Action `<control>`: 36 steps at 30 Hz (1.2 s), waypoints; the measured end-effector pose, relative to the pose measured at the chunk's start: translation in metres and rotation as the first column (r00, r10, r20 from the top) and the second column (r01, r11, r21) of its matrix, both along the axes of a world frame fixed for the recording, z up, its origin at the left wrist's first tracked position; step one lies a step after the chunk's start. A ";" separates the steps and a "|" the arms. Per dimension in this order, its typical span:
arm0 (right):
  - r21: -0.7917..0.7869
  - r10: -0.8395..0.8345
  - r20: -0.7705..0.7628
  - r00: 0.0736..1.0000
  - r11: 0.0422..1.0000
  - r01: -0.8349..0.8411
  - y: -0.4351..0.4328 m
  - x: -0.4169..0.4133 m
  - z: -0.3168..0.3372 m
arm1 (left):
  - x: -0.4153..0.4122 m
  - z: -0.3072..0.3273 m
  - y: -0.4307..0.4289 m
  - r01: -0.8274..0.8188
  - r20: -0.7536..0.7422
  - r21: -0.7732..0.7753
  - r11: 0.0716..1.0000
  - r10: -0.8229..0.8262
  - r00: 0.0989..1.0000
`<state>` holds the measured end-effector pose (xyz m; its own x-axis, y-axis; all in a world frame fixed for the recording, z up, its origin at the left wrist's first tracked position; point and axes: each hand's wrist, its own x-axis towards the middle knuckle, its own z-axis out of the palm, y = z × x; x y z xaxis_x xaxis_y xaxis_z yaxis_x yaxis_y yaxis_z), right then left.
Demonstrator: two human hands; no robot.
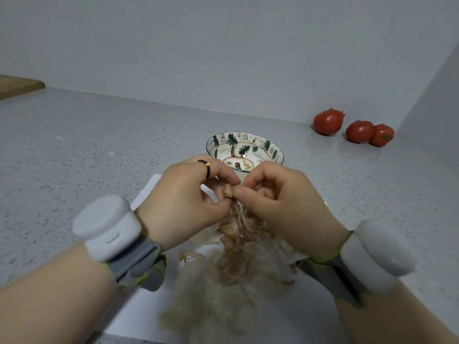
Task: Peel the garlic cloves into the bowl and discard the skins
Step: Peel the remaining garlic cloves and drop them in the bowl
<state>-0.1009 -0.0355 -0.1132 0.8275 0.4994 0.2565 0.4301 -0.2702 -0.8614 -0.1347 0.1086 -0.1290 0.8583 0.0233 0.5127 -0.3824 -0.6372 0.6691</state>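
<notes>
My left hand and my right hand meet in the middle of the view, both pinching one small garlic clove with brown skin on it. Beneath them lies a heap of papery garlic skins with some unpeeled cloves, spread on a white sheet of paper. Just behind my hands stands a patterned bowl with green leaves painted inside; its near rim is hidden by my fingers.
Three red tomatoes sit at the back right near the wall corner. A wooden board's edge shows at the far left. The grey speckled counter stretches left of the bowl. Both wrists carry grey strapped devices.
</notes>
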 end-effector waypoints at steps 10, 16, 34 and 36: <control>0.231 0.148 -0.290 0.946 0.970 -0.081 -0.002 0.003 0.003 | -0.003 0.004 0.002 0.029 0.047 -0.102 0.994 -0.025 0.999; 0.298 0.217 -0.412 0.885 0.950 -0.095 -0.003 0.007 0.001 | 0.001 0.001 0.005 0.088 0.039 -0.199 0.976 -0.082 0.996; 0.077 0.069 -0.339 0.938 0.996 -0.045 0.000 0.006 -0.004 | 0.001 0.001 0.007 0.115 0.058 -0.053 0.992 -0.112 0.992; 0.095 0.069 -0.336 0.939 0.995 -0.039 0.000 0.005 -0.004 | 0.000 0.002 0.006 0.121 0.052 -0.084 0.989 -0.117 0.992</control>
<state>-0.0958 -0.0352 -0.1168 0.8454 0.5341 0.0096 0.1209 -0.1738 -0.9773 -0.1343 0.1144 -0.1272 0.8330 -0.0310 0.5525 -0.4837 -0.5256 0.6998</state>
